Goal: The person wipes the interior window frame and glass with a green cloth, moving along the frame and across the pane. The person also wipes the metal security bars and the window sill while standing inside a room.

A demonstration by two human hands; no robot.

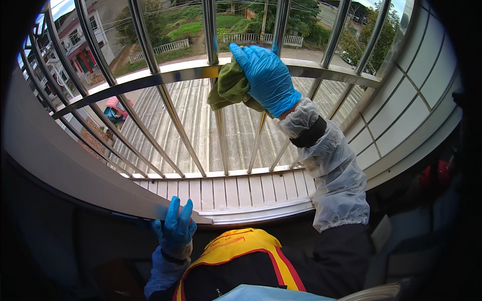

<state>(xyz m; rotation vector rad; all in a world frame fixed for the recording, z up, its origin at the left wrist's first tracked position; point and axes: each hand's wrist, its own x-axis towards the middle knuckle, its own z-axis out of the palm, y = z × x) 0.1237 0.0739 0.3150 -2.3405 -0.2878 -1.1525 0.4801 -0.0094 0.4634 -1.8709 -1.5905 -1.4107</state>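
Observation:
My right hand (268, 78), in a blue glove, is closed around a crumpled green cloth (230, 86). Hand and cloth press on the shiny horizontal rail (187, 74) of a metal window guard, by one of its upright bars (211, 35). A clear plastic sleeve cover (335, 170) with a dark band wraps that forearm. Lower down, my left hand (176, 228), also blue-gloved, rests at the edge of the pale window frame (135, 200). Its visible fingers are stretched up and apart, with nothing seen in them; the thumb side is partly hidden.
A white ledge (236, 193) and a window track (261, 214) lie below the guard. White wall tiles (401, 103) stand at the right. Beyond the bars are a corrugated roof (196, 125), a red vehicle (118, 108) and greenery. My yellow apron (241, 243) is at the bottom.

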